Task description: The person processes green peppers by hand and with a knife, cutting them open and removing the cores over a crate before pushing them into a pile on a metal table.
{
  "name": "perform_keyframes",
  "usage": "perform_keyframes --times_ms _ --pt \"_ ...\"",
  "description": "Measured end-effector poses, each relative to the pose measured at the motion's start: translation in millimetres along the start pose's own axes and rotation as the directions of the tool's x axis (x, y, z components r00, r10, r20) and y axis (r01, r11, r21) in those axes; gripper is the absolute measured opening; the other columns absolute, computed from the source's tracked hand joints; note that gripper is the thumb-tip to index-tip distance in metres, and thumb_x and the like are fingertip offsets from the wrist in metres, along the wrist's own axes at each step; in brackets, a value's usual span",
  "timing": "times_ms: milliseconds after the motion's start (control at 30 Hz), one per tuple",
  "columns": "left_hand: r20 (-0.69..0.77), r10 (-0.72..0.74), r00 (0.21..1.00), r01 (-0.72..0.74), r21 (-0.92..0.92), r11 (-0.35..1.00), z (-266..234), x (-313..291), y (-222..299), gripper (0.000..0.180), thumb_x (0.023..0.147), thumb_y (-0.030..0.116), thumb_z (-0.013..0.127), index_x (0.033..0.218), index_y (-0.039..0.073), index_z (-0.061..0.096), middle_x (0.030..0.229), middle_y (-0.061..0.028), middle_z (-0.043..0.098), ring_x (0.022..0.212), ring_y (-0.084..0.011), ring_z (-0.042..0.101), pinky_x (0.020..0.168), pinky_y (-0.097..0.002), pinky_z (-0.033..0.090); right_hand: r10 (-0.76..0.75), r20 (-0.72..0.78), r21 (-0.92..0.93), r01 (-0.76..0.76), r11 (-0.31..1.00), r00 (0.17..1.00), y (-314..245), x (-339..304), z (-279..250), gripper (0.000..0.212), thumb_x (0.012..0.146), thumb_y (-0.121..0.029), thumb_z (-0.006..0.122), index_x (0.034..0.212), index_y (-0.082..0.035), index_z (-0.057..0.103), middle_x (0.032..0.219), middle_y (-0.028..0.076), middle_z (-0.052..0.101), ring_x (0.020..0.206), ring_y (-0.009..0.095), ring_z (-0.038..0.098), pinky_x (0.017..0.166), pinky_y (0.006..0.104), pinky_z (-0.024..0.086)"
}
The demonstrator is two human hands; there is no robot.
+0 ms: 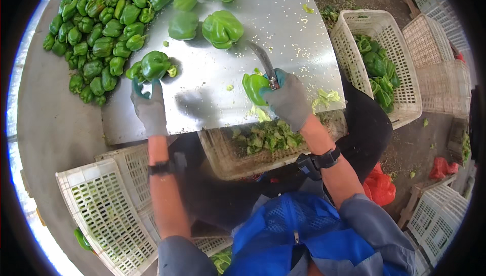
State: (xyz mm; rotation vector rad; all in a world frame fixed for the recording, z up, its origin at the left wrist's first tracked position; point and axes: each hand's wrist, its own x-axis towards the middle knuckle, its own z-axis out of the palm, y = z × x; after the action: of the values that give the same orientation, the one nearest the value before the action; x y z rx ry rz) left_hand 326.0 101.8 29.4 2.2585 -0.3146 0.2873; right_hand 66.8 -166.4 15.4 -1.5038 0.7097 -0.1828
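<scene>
My left hand [149,105], in a grey and teal glove, is closed with its fingertips against a green bell pepper [155,65]. A second pepper [134,71] sits against those fingers at the left. In my right hand [291,101], gloved the same way, is a knife [262,58] with a curved blade pointing up and left. Beside the knife's handle, a cut green pepper [255,89] rests against the right fingers; whether they grip it too is hard to tell. Farther up the metal table stand a large pepper [221,29] and a blurred one [183,26].
A big heap of green peppers [103,46] covers the far left. Seeds and scraps dot the metal tabletop [212,99]. Under its near edge, a crate [223,167] holds trimmings. At the right, a white crate [408,81] contains peppers; another crate [106,215] leans at lower left.
</scene>
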Motion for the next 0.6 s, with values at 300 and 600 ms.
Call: perform_keyframes --times_ms 300,600 --pt "-0.063 -0.074 0.995 0.075 0.006 0.997 67.3 72.6 -39.1 0.101 0.09 0.044 0.089 0.165 -0.007 0.044 0.161 -0.0298 0.054 0.147 -0.0394 0.057 0.123 -0.0431 0.046 0.059 -0.246 0.299 0.017 0.954 0.968 -28.0 -21.2 -84.1 0.033 0.087 -0.004 0.083 0.119 0.0 0.074 0.084 0.001 0.071 0.057 0.008 0.06 0.05 0.0248 0.046" --pt "0.015 -0.271 0.962 0.238 -0.53 0.814 61.2 90.0 -38.7 0.077 0.099 0.033 0.084 0.158 -0.003 0.05 0.141 -0.019 0.07 0.12 -0.031 0.073 0.102 -0.0404 0.06 -0.191 -0.587 -0.394 -0.072 0.916 0.787 31.0 -11.8 -288.6 0.028 0.096 -0.016 0.074 0.121 -0.003 0.074 0.081 0.003 0.07 0.056 0.011 0.06 0.052 0.0289 0.045"
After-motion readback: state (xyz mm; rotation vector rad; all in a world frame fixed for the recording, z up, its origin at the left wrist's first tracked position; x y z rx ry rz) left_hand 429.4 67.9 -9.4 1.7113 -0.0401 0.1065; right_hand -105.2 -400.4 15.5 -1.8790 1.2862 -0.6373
